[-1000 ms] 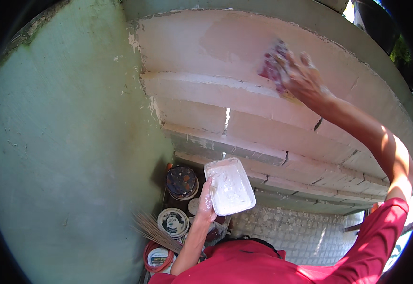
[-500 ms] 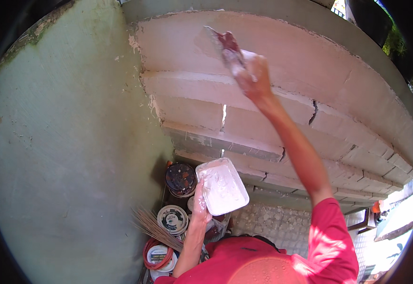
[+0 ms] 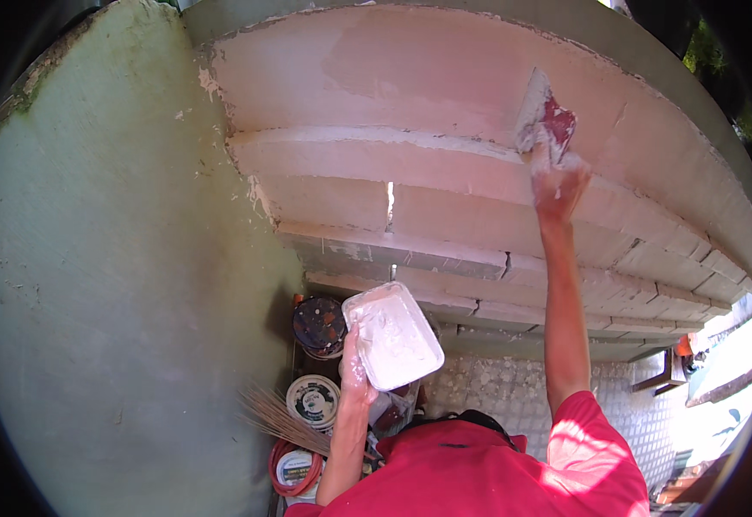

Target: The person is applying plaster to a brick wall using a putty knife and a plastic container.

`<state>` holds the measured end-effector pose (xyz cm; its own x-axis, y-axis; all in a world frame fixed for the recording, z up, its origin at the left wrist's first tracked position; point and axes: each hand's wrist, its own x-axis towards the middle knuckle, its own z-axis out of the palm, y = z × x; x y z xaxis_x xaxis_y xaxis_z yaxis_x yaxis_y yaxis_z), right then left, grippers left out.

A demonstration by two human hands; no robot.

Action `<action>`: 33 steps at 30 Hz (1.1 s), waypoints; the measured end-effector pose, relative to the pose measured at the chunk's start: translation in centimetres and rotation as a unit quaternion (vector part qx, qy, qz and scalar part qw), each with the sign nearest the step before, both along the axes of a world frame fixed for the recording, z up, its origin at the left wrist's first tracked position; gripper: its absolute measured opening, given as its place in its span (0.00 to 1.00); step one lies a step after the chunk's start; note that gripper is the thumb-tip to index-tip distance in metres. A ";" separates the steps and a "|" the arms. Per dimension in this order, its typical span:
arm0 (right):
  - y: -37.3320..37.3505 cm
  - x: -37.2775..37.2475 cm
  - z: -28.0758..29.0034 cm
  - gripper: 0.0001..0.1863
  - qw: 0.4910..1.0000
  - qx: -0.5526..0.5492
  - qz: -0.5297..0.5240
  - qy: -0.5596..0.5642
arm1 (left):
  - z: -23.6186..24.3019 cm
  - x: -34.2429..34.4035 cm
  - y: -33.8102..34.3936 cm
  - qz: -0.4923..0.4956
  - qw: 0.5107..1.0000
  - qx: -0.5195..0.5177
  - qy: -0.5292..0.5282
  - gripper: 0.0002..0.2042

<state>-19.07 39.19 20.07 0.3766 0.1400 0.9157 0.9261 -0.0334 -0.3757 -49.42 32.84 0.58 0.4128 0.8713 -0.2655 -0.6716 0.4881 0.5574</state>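
Note:
My left hand [image 3: 356, 366] grips the left side of a white rectangular tray [image 3: 428, 369], with whitish paste spread inside it. My right arm reaches up to the wall, where my right hand [image 3: 559, 191] is closed on a putty knife [image 3: 554, 122]. A red handle and a wide, paste-smeared blade show on that tool. Its blade lies against the upper band of the pinkish wall [image 3: 445, 65]. A darker, damp-looking patch of coating runs leftward from the blade. Both hands carry white smears, and the fingers under the tray are hidden.
A greenish wall [image 3: 126, 276] stands at the left. Stepped ledges [image 3: 376, 237] with cracks run below the upper band. Under my left arm are paint-stained buckets [image 3: 314, 399], a dark lid [image 3: 318, 320], a bundle of thin sticks [image 3: 285, 422] and a red hose coil [image 3: 277, 478].
My right hand has swept the putty knife rightward and slightly down along the wall, and a darker, smooth coated patch shows behind it. The tray has shifted only a little.

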 end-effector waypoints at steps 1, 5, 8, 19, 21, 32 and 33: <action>0.2 -0.1 0.0 0.17 0.998 0.000 0.065 -0.003 | 0.2 0.6 0.2 -0.009 1.000 0.003 -0.002 0.27; 6.4 -3.5 -0.4 0.10 0.981 0.022 0.100 -0.166 | 1.0 1.5 -0.1 -0.011 1.000 0.014 -0.002 0.26; 8.1 -5.4 2.1 0.09 0.984 0.027 0.133 -0.114 | 1.2 2.4 -0.1 -0.021 0.999 0.009 -0.041 0.25; -3.7 9.9 0.1 0.18 0.995 -0.028 -0.092 -0.029 | 0.9 5.5 0.0 -0.069 0.997 0.023 -0.001 0.24; -5.4 11.2 0.1 0.17 0.996 -0.022 -0.081 -0.012 | 1.0 6.2 0.0 -0.077 0.996 0.034 0.008 0.25; -2.4 12.0 -0.4 0.12 0.997 -0.040 0.055 -0.038 | 0.9 9.9 -0.7 -0.106 0.994 0.003 0.000 0.25; -2.3 12.7 0.0 0.11 0.995 -0.024 0.071 -0.059 | 1.1 10.5 -0.9 -0.114 0.993 0.006 0.002 0.25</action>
<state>-6.38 36.84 20.06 0.2397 0.2297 0.9433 0.9604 0.0860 -0.2650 -38.89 31.94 1.71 0.5981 0.7587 -0.2582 -0.5419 0.6202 0.5672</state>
